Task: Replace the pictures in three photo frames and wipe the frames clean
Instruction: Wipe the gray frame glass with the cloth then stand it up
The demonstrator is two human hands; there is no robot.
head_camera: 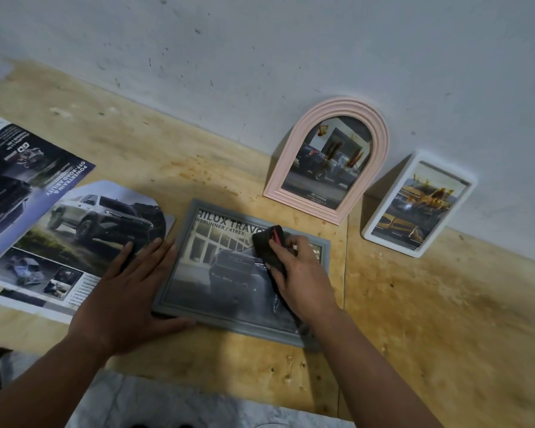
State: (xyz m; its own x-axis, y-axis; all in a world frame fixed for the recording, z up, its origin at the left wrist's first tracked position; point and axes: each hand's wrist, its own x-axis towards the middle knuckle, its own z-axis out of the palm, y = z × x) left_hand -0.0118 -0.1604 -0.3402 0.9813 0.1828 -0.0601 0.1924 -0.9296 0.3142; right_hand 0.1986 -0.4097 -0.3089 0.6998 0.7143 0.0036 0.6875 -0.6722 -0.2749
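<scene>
Grey rectangular frame [229, 273] lies flat, glass up, on the wooden table [445, 304], near the front edge. Its long axis runs roughly 10 to 4 o'clock in the head view. Inside it is a truck print with "HILUX" lettering.

Right hand [303, 273]: fingers curled and clamped on a folded dark cloth with red trim [271, 245], pressed onto the glass in the frame's upper right part. The unwiped-looking stretch lies toward 8 o'clock from the cloth, so the next stroke, by my judgement, runs along the long axis toward the near left corner.

Left hand [127, 291]: fingers straight and spread, palm down, thumb along the frame's near edge, bracing the left end. Its fingertips rest on a cut brochure page [84, 230].

Pink arched frame [328, 162] at 1 o'clock and white frame [417, 205] at 2 o'clock lean against the wall, well apart from both hands.
</scene>
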